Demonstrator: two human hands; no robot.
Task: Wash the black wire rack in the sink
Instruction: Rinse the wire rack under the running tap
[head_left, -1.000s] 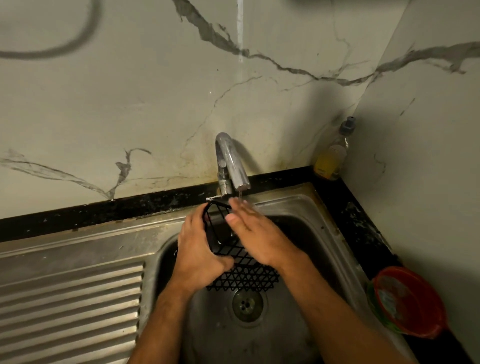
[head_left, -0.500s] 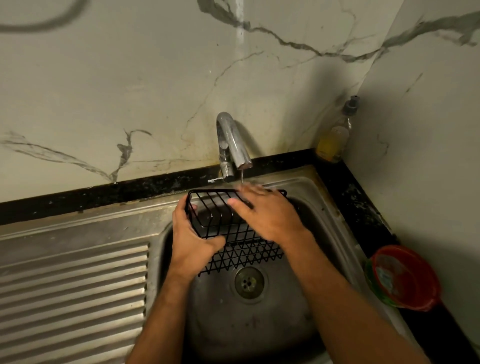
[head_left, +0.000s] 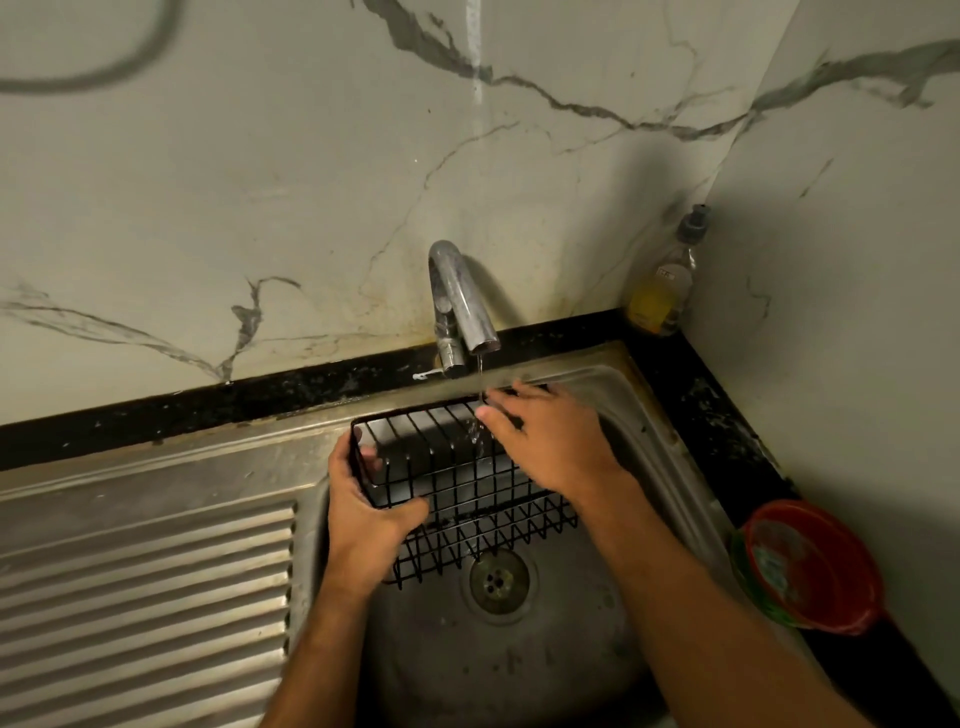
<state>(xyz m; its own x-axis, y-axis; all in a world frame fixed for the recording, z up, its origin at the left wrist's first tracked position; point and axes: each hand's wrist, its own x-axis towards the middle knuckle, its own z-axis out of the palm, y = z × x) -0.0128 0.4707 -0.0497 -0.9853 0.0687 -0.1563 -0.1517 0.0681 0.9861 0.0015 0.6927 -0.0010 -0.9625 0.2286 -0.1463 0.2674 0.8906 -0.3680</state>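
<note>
A black wire rack (head_left: 457, 483) is held over the steel sink (head_left: 639, 415), under the chrome tap (head_left: 460, 306). A thin stream of water (head_left: 480, 379) falls from the spout onto the rack's far side. My left hand (head_left: 363, 512) grips the rack's left end, thumb over the front rim and fingertips inside. My right hand (head_left: 550, 441) lies flat on the rack's right part with straight fingers, fingertips at the water. That hand hides the rack's right end.
The drain (head_left: 498, 579) sits just below the rack. A ribbed draining board (head_left: 145, 597) lies to the left. A soap bottle (head_left: 662, 291) stands in the back corner, and a red bowl (head_left: 810, 566) rests on the black counter at right.
The rack has been turned from end-on to lying broadside under the tap, its open basket now facing up. My right hand has slid over to its right part.
</note>
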